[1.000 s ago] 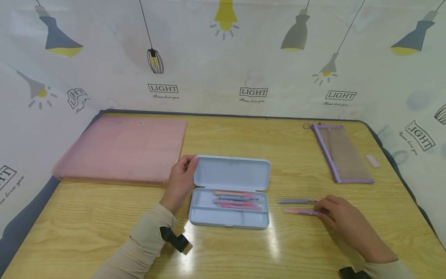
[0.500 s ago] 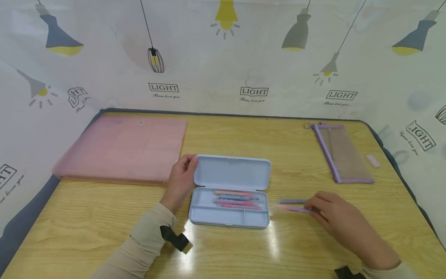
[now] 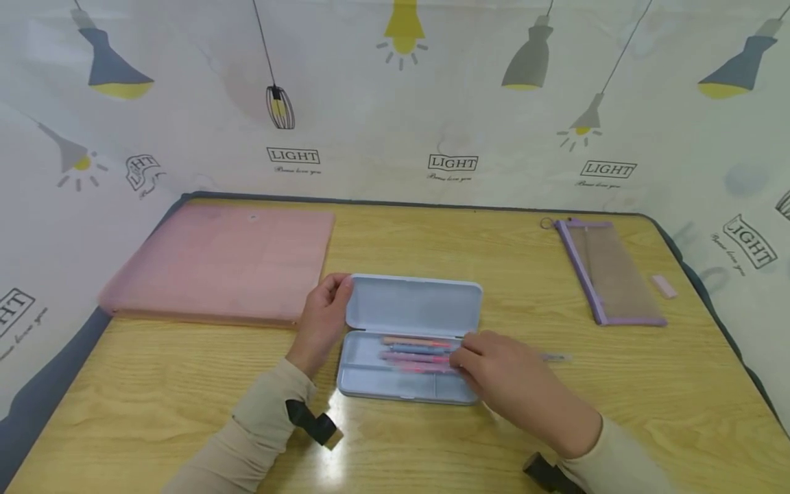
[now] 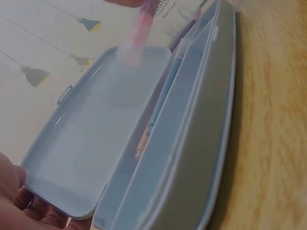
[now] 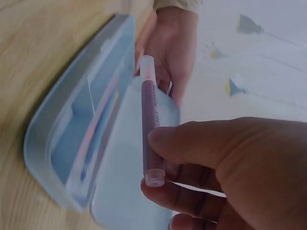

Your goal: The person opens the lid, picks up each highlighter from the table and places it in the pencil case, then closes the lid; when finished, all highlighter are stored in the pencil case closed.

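Note:
A light blue pencil case (image 3: 385, 384) lies open on the table, its lid (image 3: 413, 305) tilted up behind it. My left hand (image 3: 319, 322) grips the lid's left edge, thumb in front and fingers behind. Over the case's right end, my right hand (image 3: 515, 384) pinches a purple pen (image 5: 150, 105) with a clear cap and pinkish tip, between thumb and fingers. In the left wrist view the pen's capped end hangs above the case, blurred. Several pens (image 3: 413, 348) lie in the rear compartment. A grey pen (image 3: 558, 357) rests on the table, partly hidden behind the right hand.
A pink folder (image 3: 228, 264) lies at the back left, close to the left hand. A mesh pouch with purple edging (image 3: 617, 274) is at the back right, with a small pink eraser-like block (image 3: 664, 286) beside it. A printed wall covering (image 3: 370, 123) stands behind the wooden table.
My right hand has picked the purple pen up from the table and carried it left to over the pencil case. The left hand has kept its hold on the lid.

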`<state>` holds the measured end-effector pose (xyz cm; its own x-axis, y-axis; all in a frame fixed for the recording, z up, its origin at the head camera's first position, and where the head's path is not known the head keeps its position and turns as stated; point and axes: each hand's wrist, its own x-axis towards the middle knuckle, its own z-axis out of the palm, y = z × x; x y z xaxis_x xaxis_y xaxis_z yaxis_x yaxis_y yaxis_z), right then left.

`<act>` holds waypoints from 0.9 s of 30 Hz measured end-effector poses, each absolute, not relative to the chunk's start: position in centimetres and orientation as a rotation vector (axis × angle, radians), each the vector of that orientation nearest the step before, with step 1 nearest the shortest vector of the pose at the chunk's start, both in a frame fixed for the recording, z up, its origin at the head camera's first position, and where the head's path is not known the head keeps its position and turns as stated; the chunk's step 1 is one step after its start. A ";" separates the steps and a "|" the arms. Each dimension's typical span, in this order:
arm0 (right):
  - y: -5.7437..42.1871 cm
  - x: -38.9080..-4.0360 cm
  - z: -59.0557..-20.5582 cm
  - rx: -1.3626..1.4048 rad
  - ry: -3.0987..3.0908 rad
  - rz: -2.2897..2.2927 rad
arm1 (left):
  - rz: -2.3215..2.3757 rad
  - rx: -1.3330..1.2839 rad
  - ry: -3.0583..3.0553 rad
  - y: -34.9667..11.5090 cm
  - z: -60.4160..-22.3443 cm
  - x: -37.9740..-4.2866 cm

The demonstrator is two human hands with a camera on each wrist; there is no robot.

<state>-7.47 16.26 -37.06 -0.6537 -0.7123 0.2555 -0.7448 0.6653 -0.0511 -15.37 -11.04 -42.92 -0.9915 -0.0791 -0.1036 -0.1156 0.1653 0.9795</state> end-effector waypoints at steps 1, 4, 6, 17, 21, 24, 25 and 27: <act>15.7 -7.6 -37.2 1.202 -2.660 0.211 | 2.002 -0.196 2.378 -11.0 -42.9 -15.4; 14.3 -7.8 -37.5 1.243 -2.661 0.154 | 2.000 -0.200 2.377 -10.9 -43.0 -15.4; 13.5 -8.0 -37.6 1.263 -2.676 0.115 | 2.004 -0.208 2.376 -10.9 -43.0 -15.4; 11.9 -8.5 -38.7 1.254 -2.702 0.049 | 2.039 -0.221 2.352 -10.6 -43.0 -15.4; 11.7 -8.5 -38.9 1.250 -2.720 0.055 | 2.057 -0.220 2.336 -10.5 -43.0 -15.4; 11.6 -8.5 -39.1 1.261 -2.711 0.069 | 2.062 -0.225 2.335 -10.5 -43.0 -15.4; 11.6 -8.6 -39.2 1.264 -2.704 0.074 | 2.063 -0.227 2.334 -10.5 -43.0 -15.3; 11.5 -8.6 -39.3 1.273 -2.689 0.092 | 2.058 -0.223 2.340 -10.5 -43.0 -15.3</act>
